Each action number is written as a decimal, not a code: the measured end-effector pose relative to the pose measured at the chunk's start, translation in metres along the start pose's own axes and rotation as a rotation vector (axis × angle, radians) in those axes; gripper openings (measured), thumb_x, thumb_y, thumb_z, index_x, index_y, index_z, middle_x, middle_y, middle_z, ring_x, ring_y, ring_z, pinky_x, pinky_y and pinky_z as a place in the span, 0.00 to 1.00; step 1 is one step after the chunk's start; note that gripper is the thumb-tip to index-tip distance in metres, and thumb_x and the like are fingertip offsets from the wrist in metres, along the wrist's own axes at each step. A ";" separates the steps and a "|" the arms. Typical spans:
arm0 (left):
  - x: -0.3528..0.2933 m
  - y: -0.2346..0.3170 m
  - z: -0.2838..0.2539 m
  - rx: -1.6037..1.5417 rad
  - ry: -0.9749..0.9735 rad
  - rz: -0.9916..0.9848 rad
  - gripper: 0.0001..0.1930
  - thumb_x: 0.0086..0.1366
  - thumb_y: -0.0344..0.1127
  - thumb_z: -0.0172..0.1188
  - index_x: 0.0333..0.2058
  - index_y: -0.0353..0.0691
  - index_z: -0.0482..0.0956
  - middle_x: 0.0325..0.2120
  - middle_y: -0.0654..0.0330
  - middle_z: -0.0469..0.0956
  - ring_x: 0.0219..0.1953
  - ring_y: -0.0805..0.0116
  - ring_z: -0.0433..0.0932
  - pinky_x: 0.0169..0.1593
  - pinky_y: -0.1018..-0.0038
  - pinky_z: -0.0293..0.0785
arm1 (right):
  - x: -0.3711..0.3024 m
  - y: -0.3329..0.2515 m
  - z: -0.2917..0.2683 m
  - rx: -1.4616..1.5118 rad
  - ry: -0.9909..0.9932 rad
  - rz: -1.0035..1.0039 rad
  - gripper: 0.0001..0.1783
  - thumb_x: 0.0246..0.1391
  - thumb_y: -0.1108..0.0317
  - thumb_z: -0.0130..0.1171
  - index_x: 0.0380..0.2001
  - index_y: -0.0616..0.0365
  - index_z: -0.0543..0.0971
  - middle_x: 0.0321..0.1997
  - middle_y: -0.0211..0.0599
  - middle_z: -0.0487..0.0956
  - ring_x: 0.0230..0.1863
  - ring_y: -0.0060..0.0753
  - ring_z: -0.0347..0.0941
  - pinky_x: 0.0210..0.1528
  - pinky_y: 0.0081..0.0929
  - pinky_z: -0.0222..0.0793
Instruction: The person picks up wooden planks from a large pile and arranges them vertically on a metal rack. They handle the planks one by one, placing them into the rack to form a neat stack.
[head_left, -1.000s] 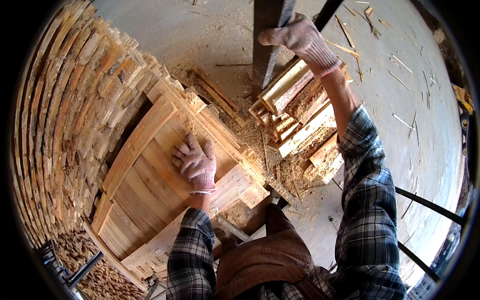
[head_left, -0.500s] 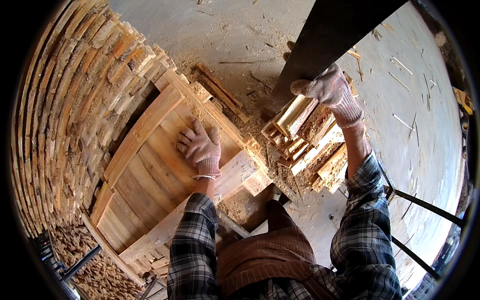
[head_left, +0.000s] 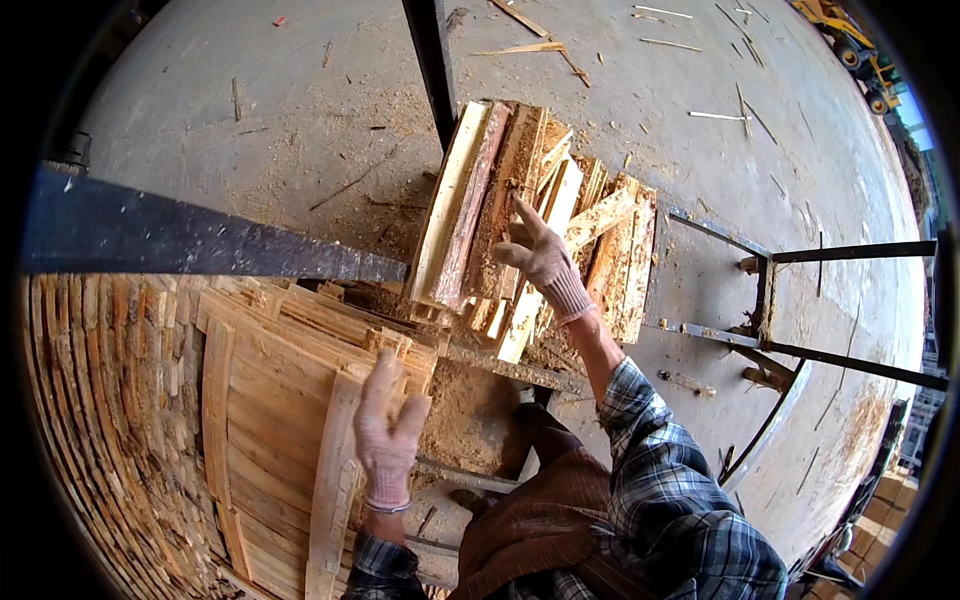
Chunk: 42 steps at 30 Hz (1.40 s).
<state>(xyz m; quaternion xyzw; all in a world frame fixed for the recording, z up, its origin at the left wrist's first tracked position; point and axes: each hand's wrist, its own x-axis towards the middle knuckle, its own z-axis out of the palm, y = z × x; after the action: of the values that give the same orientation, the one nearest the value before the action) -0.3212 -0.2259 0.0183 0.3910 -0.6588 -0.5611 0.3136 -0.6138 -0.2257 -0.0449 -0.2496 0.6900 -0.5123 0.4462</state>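
Note:
My left hand point(head_left: 388, 435), in a pale pink knit glove, is raised near the end of a stack of pale boards point(head_left: 275, 430). Its thumb and fingers are apart and it holds nothing. My right hand point(head_left: 545, 265), gloved alike, reaches over a pile of rough wood slats point(head_left: 625, 255). Its fingers are spread at the side of a brown bark-edged slat point(head_left: 515, 180); whether they touch it I cannot tell. Beside that slat lie a reddish slat point(head_left: 472, 215) and a pale yellow slat point(head_left: 447, 210), side by side on top of the pile.
Dark metal posts rise at the left point(head_left: 210, 230) and behind the pile point(head_left: 430, 70). A tall wall of stacked slats point(head_left: 90, 420) stands at far left. A metal frame point(head_left: 765, 290) extends right. Sawdust and splinters litter the concrete floor point(head_left: 300, 110). A yellow vehicle point(head_left: 850, 45) stands far off.
My right hand has left the dark metal post and come over the slat pile. My left hand has lifted off the boards and moved nearer to me. The view has turned right.

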 end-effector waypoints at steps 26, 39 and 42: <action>0.185 -0.241 0.148 -0.407 0.170 -0.920 0.29 0.62 0.41 0.62 0.52 0.22 0.65 0.49 0.41 0.74 0.50 0.49 0.75 0.52 0.56 0.74 | 0.030 0.149 -0.042 0.826 -0.013 0.299 0.21 0.56 0.66 0.58 0.51 0.64 0.70 0.30 0.26 0.74 0.25 0.18 0.69 0.23 0.16 0.66; -0.136 -0.187 0.104 -0.416 -0.097 -0.859 0.24 0.69 0.45 0.51 0.53 0.29 0.67 0.40 0.55 0.77 0.38 0.63 0.79 0.46 0.70 0.78 | -0.116 0.179 -0.042 0.233 -0.165 0.055 0.44 0.55 0.29 0.47 0.52 0.63 0.74 0.46 0.32 0.76 0.50 0.27 0.67 0.55 0.27 0.63; -0.171 -0.204 0.095 -0.452 -0.120 -0.827 0.22 0.72 0.43 0.46 0.54 0.31 0.66 0.40 0.57 0.77 0.39 0.65 0.78 0.45 0.73 0.78 | -0.160 0.187 -0.025 0.329 -0.090 0.213 0.42 0.58 0.31 0.46 0.54 0.62 0.73 0.49 0.30 0.74 0.51 0.25 0.66 0.56 0.26 0.62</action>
<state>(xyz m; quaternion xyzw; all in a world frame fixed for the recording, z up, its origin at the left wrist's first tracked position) -0.2833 -0.0437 -0.1950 0.5094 -0.3263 -0.7896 0.1027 -0.5379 -0.0198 -0.1597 -0.1214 0.5987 -0.5564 0.5632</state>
